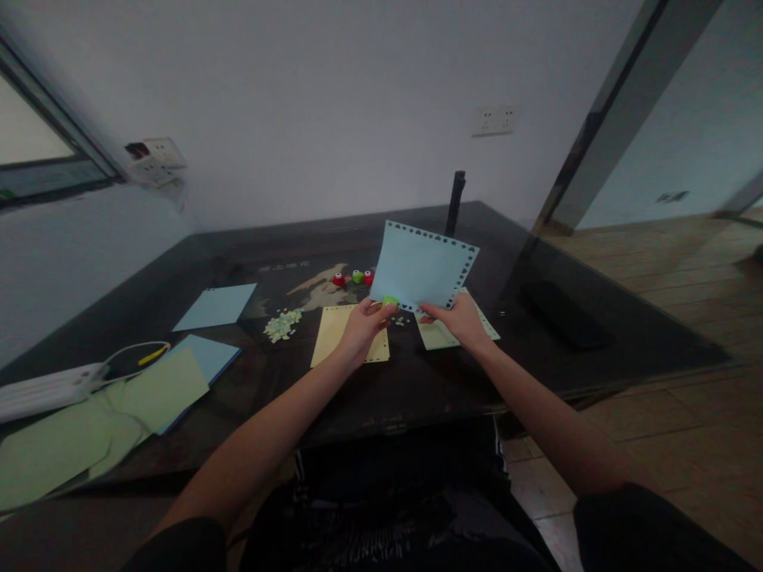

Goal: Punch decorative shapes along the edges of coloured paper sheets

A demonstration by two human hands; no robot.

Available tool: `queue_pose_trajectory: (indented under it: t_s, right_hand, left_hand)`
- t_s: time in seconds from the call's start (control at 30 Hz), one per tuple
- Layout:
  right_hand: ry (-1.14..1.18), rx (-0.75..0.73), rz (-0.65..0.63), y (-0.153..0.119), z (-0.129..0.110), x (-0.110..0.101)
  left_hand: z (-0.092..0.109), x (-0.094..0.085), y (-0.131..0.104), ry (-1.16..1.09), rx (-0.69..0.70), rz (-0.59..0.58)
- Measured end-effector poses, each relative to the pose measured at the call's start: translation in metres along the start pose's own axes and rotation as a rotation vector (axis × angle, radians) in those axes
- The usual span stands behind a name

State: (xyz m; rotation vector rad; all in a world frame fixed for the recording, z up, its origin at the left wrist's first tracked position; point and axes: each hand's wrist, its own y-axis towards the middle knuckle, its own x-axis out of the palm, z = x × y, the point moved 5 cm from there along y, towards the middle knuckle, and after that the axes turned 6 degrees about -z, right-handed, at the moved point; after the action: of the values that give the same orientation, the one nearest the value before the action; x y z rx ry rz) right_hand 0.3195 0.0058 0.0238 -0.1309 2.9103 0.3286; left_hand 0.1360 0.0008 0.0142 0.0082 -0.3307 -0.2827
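A light blue sheet point(423, 266) is held up over the dark table, with small shapes punched along its top, right and bottom edges. My left hand point(365, 326) is closed on a small green punch point(390, 303) at the sheet's lower left corner. The lower right part of the sheet is pinched in my right hand point(458, 319). Beneath my left hand lies a yellow sheet point(329, 332) with punched edges. A pale green sheet point(438, 335), also punched, lies under my right hand. Small paper cutouts point(282, 324) form a pile left of the yellow sheet.
Behind the yellow sheet stand red point(338, 280) and green point(358, 276) punches. Blue sheets point(215, 307), green sheets point(56, 453) and a white power strip point(51, 391) lie at the left. A black upright object point(456, 202) stands at the back; a dark flat object point(563, 315) lies right.
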Motion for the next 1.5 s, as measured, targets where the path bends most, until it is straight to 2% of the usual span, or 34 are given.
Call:
queue_pose_trajectory:
  t_s: [0.97,1.5]
  right_hand:
    - [-0.038,-0.002,0.013,-0.005,-0.014,0.001]
    - [-0.040,-0.015,0.008,-0.004,-0.010,0.000]
  left_hand:
    - [0.001,0.000,0.000,0.019,0.001,-0.001]
    - [0.003,0.002,0.000,0.029,0.017,0.013]
